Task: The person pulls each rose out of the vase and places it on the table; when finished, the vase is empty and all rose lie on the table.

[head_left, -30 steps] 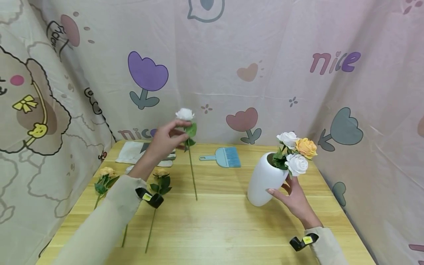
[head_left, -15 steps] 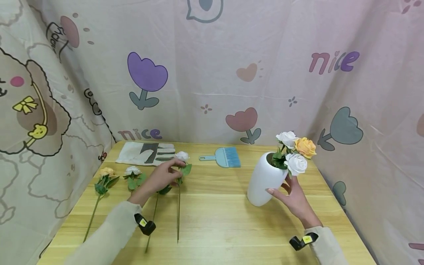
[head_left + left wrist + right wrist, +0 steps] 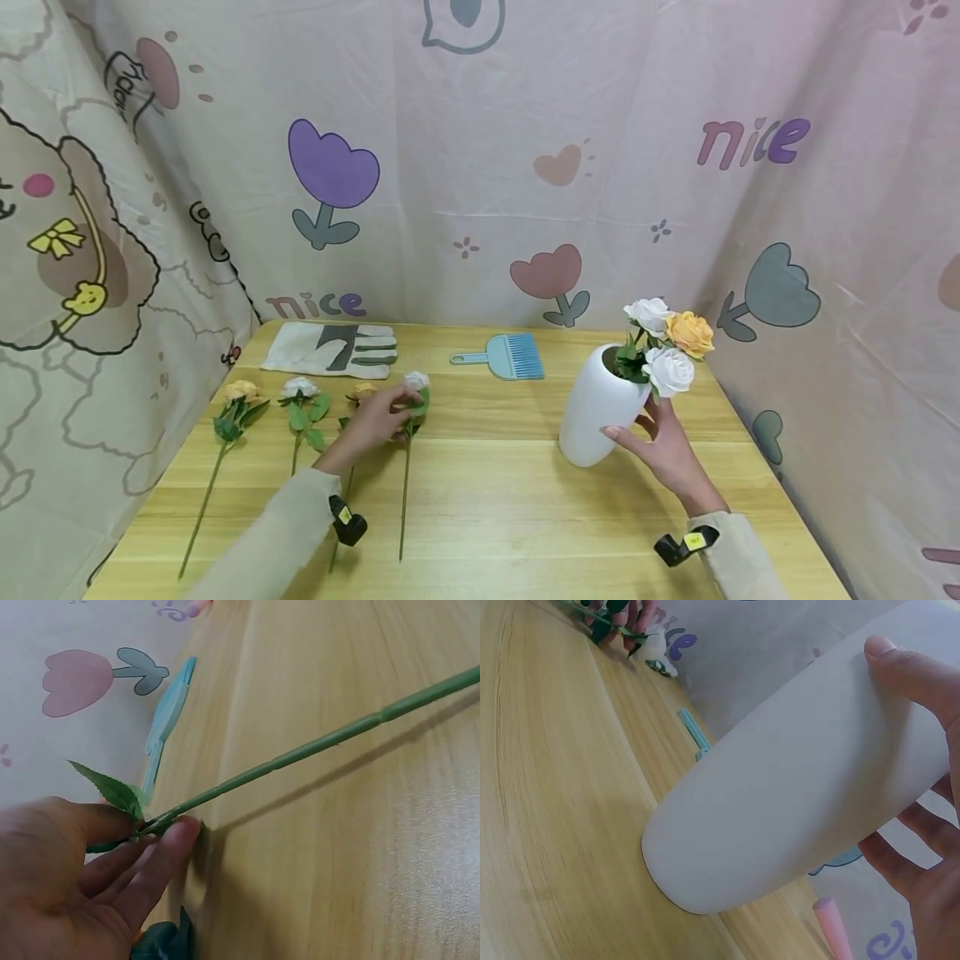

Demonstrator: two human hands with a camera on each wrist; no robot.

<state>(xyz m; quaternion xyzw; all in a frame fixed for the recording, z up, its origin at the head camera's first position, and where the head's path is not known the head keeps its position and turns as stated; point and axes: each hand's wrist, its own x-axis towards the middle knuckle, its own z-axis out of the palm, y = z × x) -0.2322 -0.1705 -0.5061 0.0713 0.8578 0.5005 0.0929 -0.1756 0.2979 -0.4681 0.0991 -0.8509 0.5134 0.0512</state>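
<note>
My left hand (image 3: pixel 381 419) pinches the stem of a white rose (image 3: pixel 416 381) just below its bloom. In the left wrist view, thumb and fingertips meet at the leaves, and the long green stem (image 3: pixel 300 753) runs close over the wood with its shadow alongside. My right hand (image 3: pixel 670 454) grips a white vase (image 3: pixel 596 417) from the right, thumb on its near side. The vase leans right, its base edge on the table. Two white roses (image 3: pixel 669 372) and one yellow rose (image 3: pixel 690 334) stick out of its mouth.
On the table's left lie a yellow rose (image 3: pixel 242 392), a white rose (image 3: pixel 300 387) and another yellow rose (image 3: pixel 362 391), partly behind my left hand. At the back are a work glove (image 3: pixel 300 350) and a small blue brush (image 3: pixel 516 357). A pink rod (image 3: pixel 832 930) shows beyond the vase.
My left hand has lowered the white rose from near the backdrop toward the tabletop, beside the other loose roses. The right hand and the tilted vase have stayed put.
</note>
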